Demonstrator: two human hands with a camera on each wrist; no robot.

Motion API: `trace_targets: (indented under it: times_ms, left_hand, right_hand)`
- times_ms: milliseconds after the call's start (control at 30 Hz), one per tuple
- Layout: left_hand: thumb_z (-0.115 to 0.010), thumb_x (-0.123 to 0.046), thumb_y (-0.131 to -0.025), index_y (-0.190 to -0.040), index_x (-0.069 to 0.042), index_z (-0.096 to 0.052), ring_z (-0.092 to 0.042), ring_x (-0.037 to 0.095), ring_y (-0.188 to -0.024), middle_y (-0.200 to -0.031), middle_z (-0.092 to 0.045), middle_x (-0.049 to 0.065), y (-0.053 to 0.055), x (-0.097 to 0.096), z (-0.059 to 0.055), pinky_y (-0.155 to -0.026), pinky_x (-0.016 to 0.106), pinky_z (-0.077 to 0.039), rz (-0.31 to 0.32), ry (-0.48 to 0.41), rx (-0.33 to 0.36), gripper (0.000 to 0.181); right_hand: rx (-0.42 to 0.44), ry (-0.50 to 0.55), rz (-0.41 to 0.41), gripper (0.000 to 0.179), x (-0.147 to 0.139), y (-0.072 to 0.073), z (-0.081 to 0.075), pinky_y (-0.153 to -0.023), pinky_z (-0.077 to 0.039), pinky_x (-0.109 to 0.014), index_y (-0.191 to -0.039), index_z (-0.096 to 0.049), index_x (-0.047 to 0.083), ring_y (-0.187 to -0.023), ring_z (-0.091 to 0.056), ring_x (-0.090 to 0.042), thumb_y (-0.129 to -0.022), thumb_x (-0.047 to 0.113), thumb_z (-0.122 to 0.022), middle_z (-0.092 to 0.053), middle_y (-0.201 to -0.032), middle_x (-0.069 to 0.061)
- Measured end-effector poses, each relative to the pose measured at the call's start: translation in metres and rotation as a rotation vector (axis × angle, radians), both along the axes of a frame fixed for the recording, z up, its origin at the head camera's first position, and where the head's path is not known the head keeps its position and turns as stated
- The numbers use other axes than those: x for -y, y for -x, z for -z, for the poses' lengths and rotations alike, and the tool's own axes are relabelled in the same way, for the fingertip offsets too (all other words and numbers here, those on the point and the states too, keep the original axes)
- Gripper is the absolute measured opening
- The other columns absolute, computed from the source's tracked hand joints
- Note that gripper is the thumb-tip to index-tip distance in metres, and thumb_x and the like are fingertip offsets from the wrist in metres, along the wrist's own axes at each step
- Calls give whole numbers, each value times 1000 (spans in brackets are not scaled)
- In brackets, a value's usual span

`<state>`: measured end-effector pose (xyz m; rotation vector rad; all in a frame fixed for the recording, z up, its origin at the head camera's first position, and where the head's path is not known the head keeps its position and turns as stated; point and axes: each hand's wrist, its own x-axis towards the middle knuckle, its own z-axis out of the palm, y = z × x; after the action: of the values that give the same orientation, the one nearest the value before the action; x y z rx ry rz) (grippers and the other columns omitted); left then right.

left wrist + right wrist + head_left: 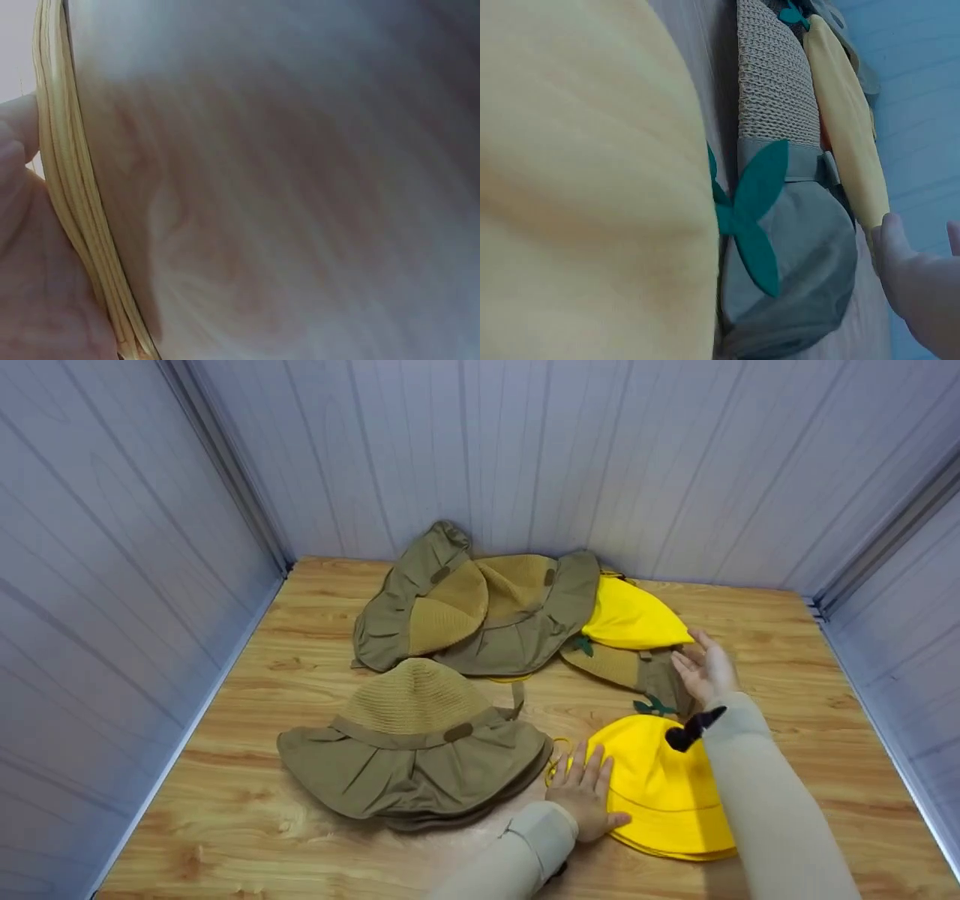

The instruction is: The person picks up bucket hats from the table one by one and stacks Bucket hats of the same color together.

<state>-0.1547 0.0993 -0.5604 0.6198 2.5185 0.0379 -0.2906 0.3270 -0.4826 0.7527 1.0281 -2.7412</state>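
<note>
My left hand lies with spread, straight fingers against the left edge of a yellow bucket hat with a green leaf on its crown. In the left wrist view the stacked yellow brim edges run beside the palm. Farther back, my right hand reaches toward another yellow hat, fingertips right at its pointed end. Under that hat lies a tan-and-khaki sun hat, whose woven crown also shows in the right wrist view. There the near yellow hat and its green leaf fill the left side.
A khaki sun hat with a straw crown sits front left, more brims beneath it. Two more khaki hats overlap along the back wall. Panelled walls enclose the wooden table at the back and sides.
</note>
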Motion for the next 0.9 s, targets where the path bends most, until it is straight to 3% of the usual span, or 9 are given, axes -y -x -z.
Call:
trace_targets:
  times_ms: [67, 267, 500, 733, 900]
  left_hand:
    - [-25, -78, -92, -158, -33, 7, 20, 15, -152, -164, 20, -11, 0, 0, -2, -125, 40, 5, 11, -2, -3, 86]
    - [-23, -78, -92, -158, -34, 7, 19, 15, -152, -164, 21, -12, -2, 2, -4, -125, 40, 4, 22, 9, 1, 85]
    - [-24, -78, -92, -158, -34, 6, 19, 15, -152, -164, 19, -12, 1, 2, 0, -126, 40, 2, 8, 23, -29, 85]
    - [-24, -78, -92, -158, -34, 6, 19, 15, -152, -163, 20, -13, 1, 4, 0, -126, 40, 3, 6, 8, -11, 85]
    - [-24, -77, -92, -158, -35, 7, 21, 14, -151, -163, 21, -13, 2, 4, 1, -125, 39, 5, 11, -14, 12, 85]
  right_hand:
    - [3, 38, 20, 59, 3, 6, 4, -123, -16, -23, -156, -26, 35, -154, -4, -11, -103, 27, -50, 5, -166, 6]
    - [12, 149, 34, 54, 10, 17, 9, -124, -11, -24, -155, -27, 34, -154, 0, -10, -104, 34, -44, 8, -165, 12]
    - [-10, 104, -69, 59, 13, 24, 8, -124, -4, -24, -158, -14, 35, -153, 11, -9, -104, 45, -35, 18, -162, 19]
    - [-9, 61, -75, 57, 16, 28, 10, -124, -4, -23, -158, -16, 32, -153, 10, -7, -104, 43, -32, 17, -163, 15]
    - [6, 86, -34, 56, 19, 30, 11, -124, -5, -25, -158, -18, 27, -152, 10, -6, -106, 39, -31, 15, -164, 13]
